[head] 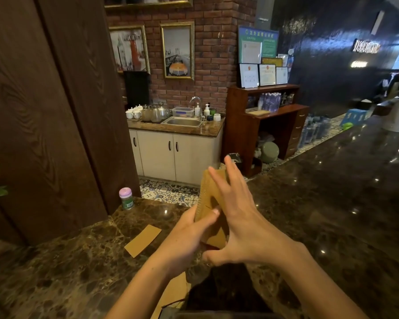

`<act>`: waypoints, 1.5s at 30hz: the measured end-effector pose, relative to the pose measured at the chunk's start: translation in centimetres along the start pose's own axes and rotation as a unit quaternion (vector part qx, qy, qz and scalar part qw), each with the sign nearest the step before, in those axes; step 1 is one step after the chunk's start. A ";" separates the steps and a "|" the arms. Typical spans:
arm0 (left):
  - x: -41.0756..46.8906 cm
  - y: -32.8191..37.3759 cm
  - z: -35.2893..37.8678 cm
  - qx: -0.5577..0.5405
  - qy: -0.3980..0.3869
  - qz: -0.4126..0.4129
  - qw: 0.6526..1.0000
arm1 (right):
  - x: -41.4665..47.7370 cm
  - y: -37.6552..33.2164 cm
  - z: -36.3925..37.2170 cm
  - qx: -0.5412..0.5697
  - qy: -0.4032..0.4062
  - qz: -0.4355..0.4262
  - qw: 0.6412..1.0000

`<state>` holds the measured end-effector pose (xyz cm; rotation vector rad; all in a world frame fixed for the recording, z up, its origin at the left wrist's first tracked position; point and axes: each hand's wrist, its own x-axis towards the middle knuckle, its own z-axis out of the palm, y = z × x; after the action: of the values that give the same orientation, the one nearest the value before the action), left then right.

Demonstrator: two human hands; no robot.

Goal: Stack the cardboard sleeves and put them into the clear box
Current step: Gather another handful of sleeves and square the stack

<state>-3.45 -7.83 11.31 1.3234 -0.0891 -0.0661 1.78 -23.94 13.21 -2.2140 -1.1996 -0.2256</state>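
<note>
While sleeves (208, 197) rise above left grip (187, 237), perhaps stacked

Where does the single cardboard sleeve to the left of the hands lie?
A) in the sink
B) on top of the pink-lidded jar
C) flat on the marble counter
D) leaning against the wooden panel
C: the single sleeve lies flat on the marble counter, apart from the stack of sleeves that the left hand grips.

brown sleeve stack (209, 199) held upright; lone sleeve (143, 240) flat, left.
</note>
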 end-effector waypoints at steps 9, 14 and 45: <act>-0.7 -0.1 1.1 -0.097 -0.035 -0.058 0.993 | -0.7 0.1 -0.9 -0.067 0.031 -0.016 0.997; -0.8 0.5 0.7 -0.146 -0.048 -0.056 0.987 | -1.0 -0.5 -0.9 -0.037 0.011 -0.046 0.998; -6.2 2.5 1.0 -0.059 -0.101 -0.060 0.991 | -4.6 -5.6 -2.6 0.034 -0.034 -0.062 0.997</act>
<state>-9.69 -7.56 13.83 1.1994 -0.1747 -0.3029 -5.04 -26.40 15.73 -2.1058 -1.3627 -0.1589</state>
